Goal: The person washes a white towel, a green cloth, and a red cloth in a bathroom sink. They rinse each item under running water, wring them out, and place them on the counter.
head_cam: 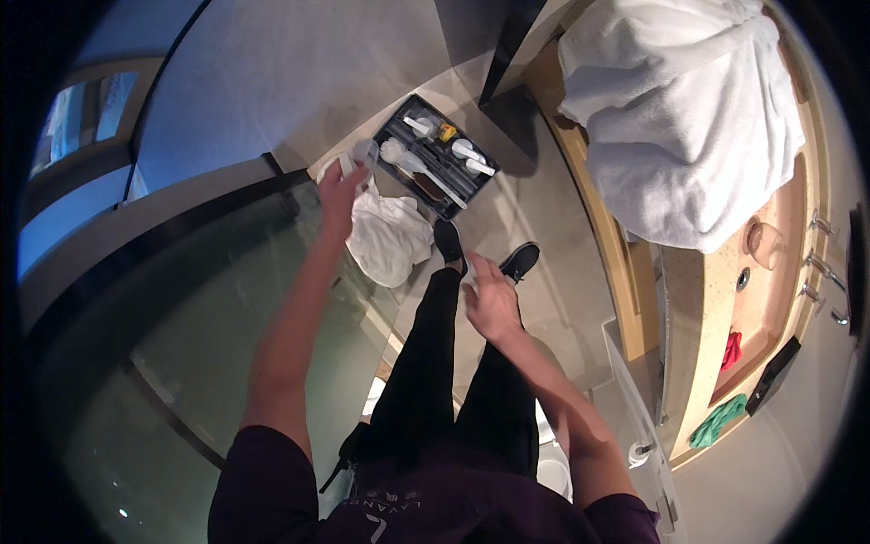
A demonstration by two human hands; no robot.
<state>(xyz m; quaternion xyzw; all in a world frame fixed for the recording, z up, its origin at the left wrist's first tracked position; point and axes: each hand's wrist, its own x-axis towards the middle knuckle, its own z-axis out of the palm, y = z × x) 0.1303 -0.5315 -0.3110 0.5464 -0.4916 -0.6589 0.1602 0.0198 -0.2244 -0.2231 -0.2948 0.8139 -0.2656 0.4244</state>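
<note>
My left hand [342,188] holds a clear plastic cup [365,154] by its side, above a crumpled white cloth [387,238] on the floor. Just past it stands a black caddy [408,106] with white-topped bottles, a small yellow item [446,132], a white-handled brush [416,165] and a brown brush [431,186]. My right hand [491,299] hangs in front of my legs, fingers apart and slightly bent, with nothing seen in it.
A glass panel [204,326] is at the left. At the right, a stone counter [707,306] bears a large white towel [680,122], a drinking glass [767,246], a red cloth [732,351] in the basin and a green cloth [718,421]. A toilet [554,474] lies behind my legs.
</note>
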